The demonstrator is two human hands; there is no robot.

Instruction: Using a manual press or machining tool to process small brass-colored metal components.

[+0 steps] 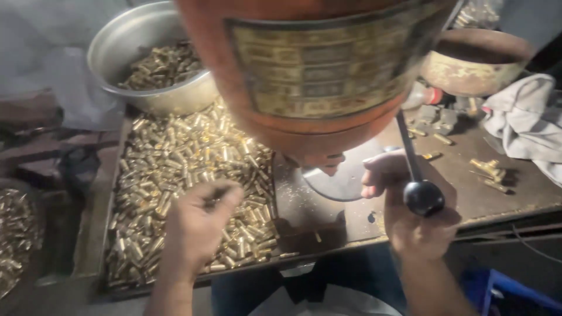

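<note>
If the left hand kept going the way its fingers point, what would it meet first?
The left hand points up and away over the tray. It would likely meet the heaped brass pieces first, then the metal bowl behind; its height above them is unclear.

Steel bowl (126,41) top left, part full of small brass pieces, sits at far end of tray. Rusty round tin (471,64) top right on bench. Grey rag (524,120) crumpled at right edge, just beside tin. Loose brass bits (489,171) in small cluster on bench (468,193) near rag; few more singles nearer tin. Red-capped item (432,95) w/ pale body below tin, blurred, can't ID. Second container of brass (14,234) at left edge, partly cut off. Blue crate (509,289) under bench, bottom right. Dark cable (533,246) hangs off bench front.
</note>
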